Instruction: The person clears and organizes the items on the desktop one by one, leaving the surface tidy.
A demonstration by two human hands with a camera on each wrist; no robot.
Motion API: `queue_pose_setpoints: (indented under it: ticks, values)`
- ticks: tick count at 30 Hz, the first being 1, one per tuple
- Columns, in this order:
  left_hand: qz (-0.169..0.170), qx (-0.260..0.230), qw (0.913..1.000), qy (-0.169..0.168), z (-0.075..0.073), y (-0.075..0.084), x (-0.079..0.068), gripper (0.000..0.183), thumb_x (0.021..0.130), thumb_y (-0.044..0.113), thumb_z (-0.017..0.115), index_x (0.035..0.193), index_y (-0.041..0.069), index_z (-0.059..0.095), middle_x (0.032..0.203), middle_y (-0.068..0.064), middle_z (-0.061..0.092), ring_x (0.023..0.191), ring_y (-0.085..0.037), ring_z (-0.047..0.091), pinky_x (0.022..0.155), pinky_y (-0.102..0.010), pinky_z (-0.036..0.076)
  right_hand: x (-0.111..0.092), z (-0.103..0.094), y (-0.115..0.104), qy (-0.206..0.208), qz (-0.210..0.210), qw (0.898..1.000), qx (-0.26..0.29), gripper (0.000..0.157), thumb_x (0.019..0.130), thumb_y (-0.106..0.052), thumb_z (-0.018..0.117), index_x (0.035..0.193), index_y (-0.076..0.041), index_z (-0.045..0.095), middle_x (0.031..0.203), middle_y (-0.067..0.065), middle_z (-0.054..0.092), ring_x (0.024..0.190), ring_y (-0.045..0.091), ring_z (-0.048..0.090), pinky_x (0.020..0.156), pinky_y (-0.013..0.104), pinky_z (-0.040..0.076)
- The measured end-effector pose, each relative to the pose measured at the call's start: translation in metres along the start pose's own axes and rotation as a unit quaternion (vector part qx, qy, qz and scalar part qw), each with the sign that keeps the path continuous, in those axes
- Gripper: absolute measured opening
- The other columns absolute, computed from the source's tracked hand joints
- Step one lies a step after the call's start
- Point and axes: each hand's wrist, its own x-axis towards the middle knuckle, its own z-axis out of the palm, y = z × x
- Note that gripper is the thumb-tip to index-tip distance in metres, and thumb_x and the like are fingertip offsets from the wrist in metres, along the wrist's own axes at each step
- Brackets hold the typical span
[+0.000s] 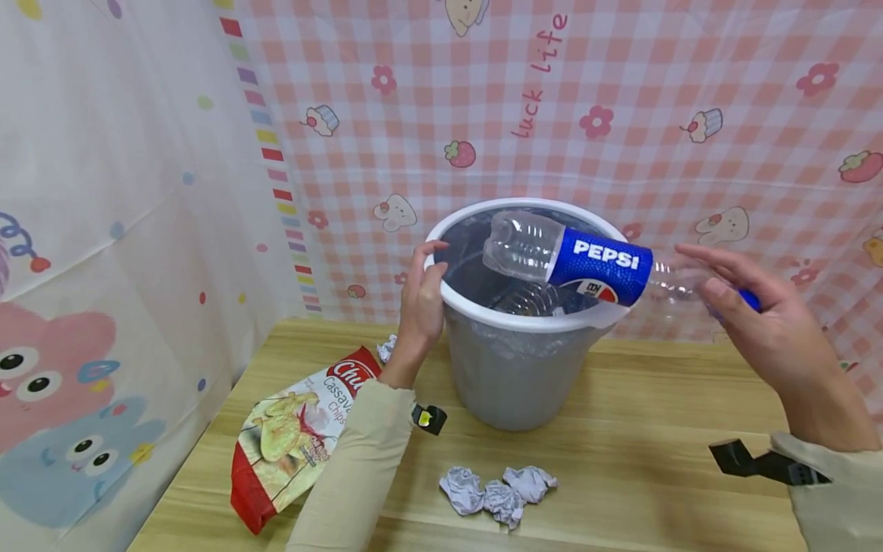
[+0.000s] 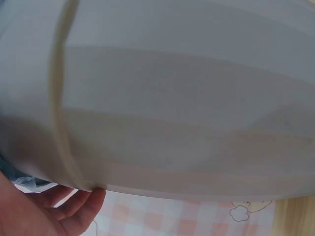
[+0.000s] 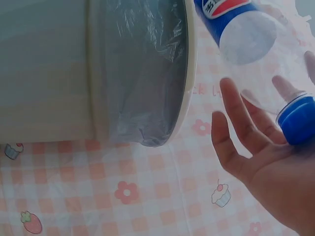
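Note:
A clear Pepsi bottle [image 1: 600,264] with a blue label and blue cap [image 3: 298,120] lies slanted over the mouth of a grey trash bin [image 1: 517,376], its base above the opening. My right hand [image 1: 773,314] holds it by the neck end, thumb on the near side and fingers around the far side. In the right wrist view the cap is close to the palm of that hand [image 3: 266,152]. My left hand [image 1: 422,299] grips the bin's white rim [image 1: 476,307] on the left. Inside the bin, another clear bottle [image 1: 530,299] partly shows against the plastic liner [image 3: 147,73].
A red and cream cassava chips bag [image 1: 297,429] lies on the wooden table [image 1: 655,429], partly behind my left sleeve. Several crumpled paper balls [image 1: 502,502] sit in front of the bin, and one more paper ball [image 1: 388,349] is behind the bag. A checked cloth [image 1: 414,77] hangs behind.

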Motion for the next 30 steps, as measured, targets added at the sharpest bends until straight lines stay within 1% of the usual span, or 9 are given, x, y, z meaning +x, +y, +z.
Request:
queue_pose_setpoints:
  ticks: [2, 5, 8, 13, 17, 22, 24, 28, 30]
  values:
    - [-0.002, 0.000, 1.0000, -0.002, 0.000, 0.000, 0.000, 0.038, 0.097, 0.028, 0.035, 0.130, 0.018, 0.053, 0.148, -0.003, 0.047, 0.130, -0.022, 0.046, 0.109, -0.046, 0.032, 0.002, 0.001, -0.004, 0.028, 0.051, 0.994, -0.090, 0.044, 0.103, -0.005, 0.043, 0.147, -0.009, 0.047, 0.138, 0.002, 0.049, 0.109, 0.012, 0.048, 0.086, 0.010, 0.041]
    - [-0.003, -0.002, 1.0000, -0.003, -0.001, 0.000, -0.001, 0.039, 0.097, 0.028, 0.035, 0.130, 0.018, 0.053, 0.148, -0.003, 0.047, 0.129, -0.023, 0.046, 0.109, -0.046, 0.033, 0.008, 0.004, -0.008, 0.049, 0.112, 0.975, -0.188, 0.044, 0.103, -0.016, 0.049, 0.146, -0.021, 0.050, 0.146, 0.000, 0.048, 0.115, 0.008, 0.049, 0.084, 0.009, 0.040]
    - [-0.003, -0.002, 1.0000, -0.004, -0.001, 0.000, -0.001, 0.038, 0.097, 0.028, 0.035, 0.130, 0.018, 0.052, 0.148, -0.004, 0.047, 0.130, -0.022, 0.046, 0.109, -0.046, 0.033, 0.015, 0.007, -0.009, 0.047, 0.140, 0.968, -0.205, 0.045, 0.102, -0.023, 0.052, 0.147, -0.028, 0.048, 0.147, 0.006, 0.046, 0.113, 0.007, 0.048, 0.083, 0.011, 0.040]
    - [-0.003, -0.004, 1.0000, -0.004, -0.001, 0.001, 0.000, 0.037, 0.098, 0.026, 0.036, 0.130, 0.018, 0.053, 0.148, -0.003, 0.047, 0.130, -0.021, 0.046, 0.110, -0.045, 0.034, 0.025, 0.012, -0.011, 0.046, 0.147, 0.961, -0.228, 0.045, 0.101, -0.028, 0.054, 0.146, -0.033, 0.049, 0.142, 0.009, 0.049, 0.108, 0.008, 0.048, 0.079, 0.010, 0.041]
    - [-0.003, -0.006, 1.0000, -0.002, 0.000, 0.002, 0.000, 0.036, 0.098, 0.025, 0.037, 0.129, 0.018, 0.053, 0.147, -0.004, 0.048, 0.129, -0.022, 0.047, 0.109, -0.044, 0.034, 0.031, 0.014, -0.012, 0.033, 0.157, 0.959, -0.234, 0.045, 0.101, -0.032, 0.054, 0.146, -0.035, 0.048, 0.143, 0.007, 0.050, 0.109, 0.010, 0.048, 0.082, 0.023, 0.041]
    - [-0.003, -0.005, 1.0000, -0.004, 0.001, 0.001, 0.000, 0.036, 0.098, 0.025, 0.037, 0.129, 0.018, 0.053, 0.147, -0.004, 0.048, 0.129, -0.022, 0.047, 0.109, -0.045, 0.034, 0.038, 0.016, -0.012, 0.022, 0.159, 0.958, -0.236, 0.045, 0.100, -0.034, 0.055, 0.145, -0.035, 0.049, 0.121, 0.003, 0.054, 0.097, 0.017, 0.047, 0.072, 0.025, 0.041]
    - [-0.002, -0.004, 1.0000, -0.003, 0.001, 0.001, 0.000, 0.036, 0.098, 0.024, 0.037, 0.129, 0.018, 0.053, 0.147, -0.003, 0.048, 0.129, -0.021, 0.047, 0.109, -0.045, 0.034, 0.041, 0.018, -0.012, 0.017, 0.156, 0.960, -0.233, 0.045, 0.100, -0.033, 0.055, 0.145, -0.034, 0.049, 0.121, 0.003, 0.054, 0.097, 0.019, 0.047, 0.072, 0.025, 0.041]
    - [0.000, -0.004, 1.0000, 0.000, 0.000, 0.001, 0.000, 0.036, 0.098, 0.023, 0.037, 0.129, 0.018, 0.054, 0.146, -0.004, 0.049, 0.130, -0.022, 0.047, 0.109, -0.045, 0.034, 0.047, 0.020, -0.010, 0.005, 0.152, 0.963, -0.224, 0.046, 0.100, -0.033, 0.056, 0.145, -0.030, 0.050, 0.138, 0.007, 0.051, 0.103, 0.018, 0.047, 0.076, 0.022, 0.042]
    - [-0.001, -0.005, 1.0000, -0.001, 0.000, 0.000, 0.000, 0.036, 0.098, 0.023, 0.037, 0.130, 0.018, 0.053, 0.147, -0.004, 0.049, 0.130, -0.022, 0.046, 0.109, -0.045, 0.034, 0.049, 0.020, -0.009, -0.002, 0.149, 0.963, -0.224, 0.047, 0.100, -0.033, 0.057, 0.146, -0.028, 0.050, 0.139, 0.011, 0.051, 0.105, 0.016, 0.048, 0.079, 0.020, 0.042]
